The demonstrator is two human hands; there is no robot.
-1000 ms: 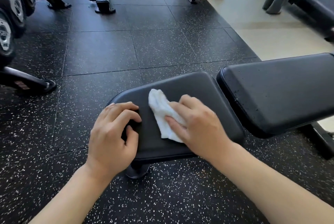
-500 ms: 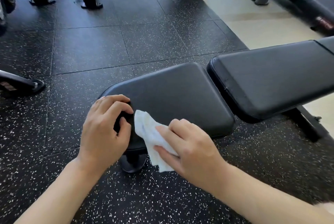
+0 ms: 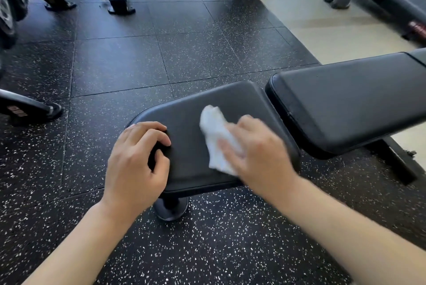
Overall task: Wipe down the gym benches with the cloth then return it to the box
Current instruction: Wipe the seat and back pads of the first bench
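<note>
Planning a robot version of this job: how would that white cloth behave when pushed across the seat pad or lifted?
The white cloth is crumpled and folded under the right hand, so it is probably floppy and light. Pushed, it likely bunches unless pressed flat against the seat pad. Lifted, it would probably droop.

The cloth (image 3: 216, 139) is white and crumpled, lying flat on the black padded seat (image 3: 191, 121) of the gym bench (its lower right part is covered). The seat pad is smooth, rounded at the corners, with the longer black back pad (image 3: 350, 98) just beside it, tilted upward to the right.
</note>
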